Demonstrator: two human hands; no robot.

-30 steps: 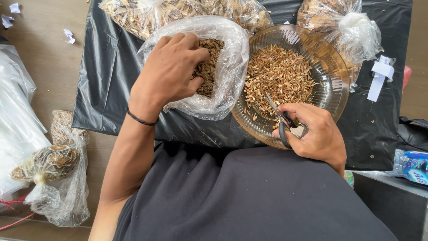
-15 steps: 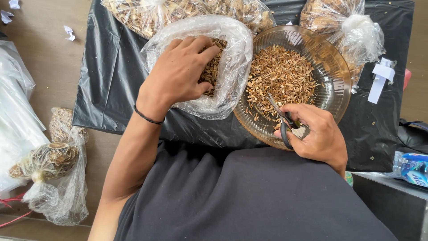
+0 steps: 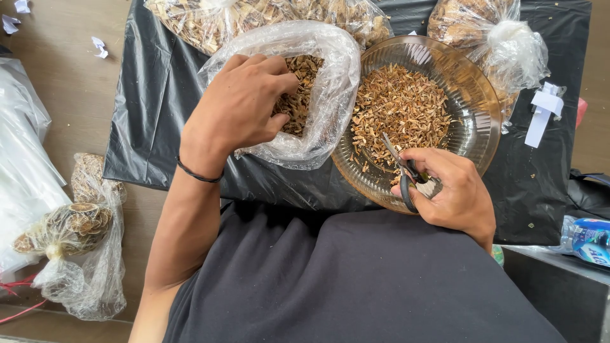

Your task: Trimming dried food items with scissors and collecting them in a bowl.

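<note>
My left hand (image 3: 238,111) reaches into an open clear plastic bag (image 3: 330,82) of dried brown plant pieces (image 3: 304,73); its fingertips are curled among the pieces and I cannot see whether they pinch any. My right hand (image 3: 454,194) grips a pair of black-handled scissors (image 3: 400,166), blades pointing up over the near rim of a clear glass bowl (image 3: 476,114). The bowl holds a heap of small cut brown bits (image 3: 400,108). Bag and bowl sit side by side on a black plastic sheet (image 3: 146,114).
Tied clear bags of dried pieces lie at the far edge (image 3: 203,19) and far right (image 3: 502,35). Two more knotted bags (image 3: 70,235) rest on the floor at left. A white folded paper piece (image 3: 540,114) and a plastic bottle (image 3: 588,238) are at right.
My left hand has pushed a little deeper into the bag, fingers curling among the pieces. The right hand with the scissors stays at the bowl's near rim.
</note>
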